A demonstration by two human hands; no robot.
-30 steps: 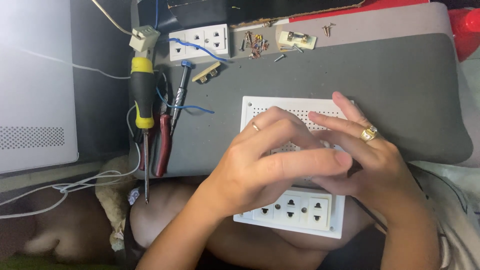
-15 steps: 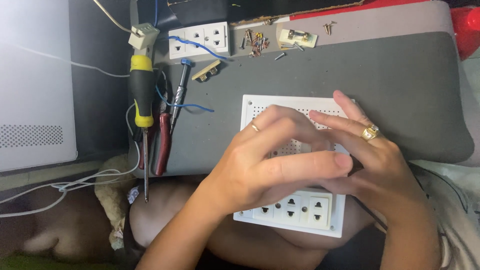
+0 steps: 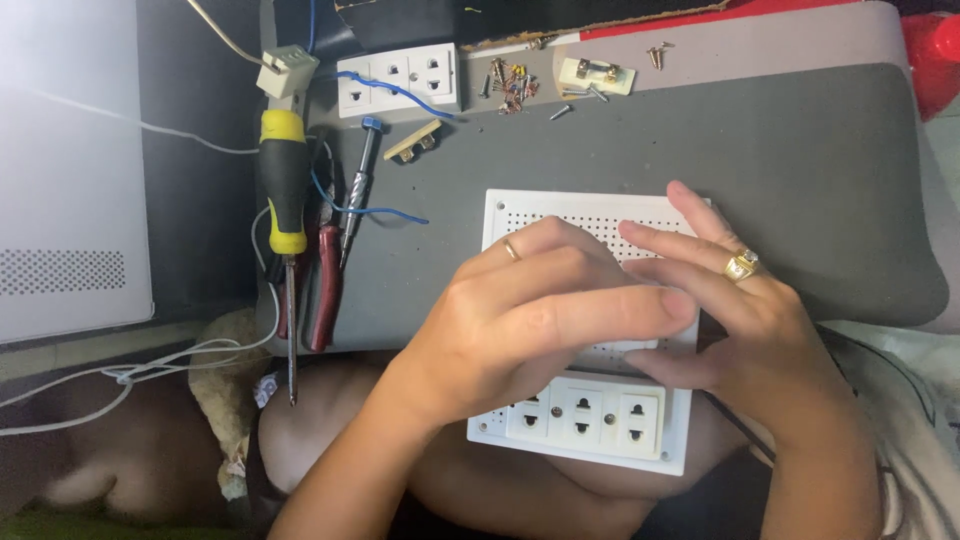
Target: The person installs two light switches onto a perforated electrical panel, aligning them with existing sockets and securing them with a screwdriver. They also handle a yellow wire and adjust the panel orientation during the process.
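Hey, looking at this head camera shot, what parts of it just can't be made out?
- Middle of the white perforated panel: covered by the left hand and right hand.
- Anything held under the palms: hidden.
- Small screws at the top: too small to tell types.
- Red object: cut off by the right edge.

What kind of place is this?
Probably a small home workbench for electrical repair: a yellow-handled screwdriver, loose screws, and a white socket panel under both hands on a grey mat.
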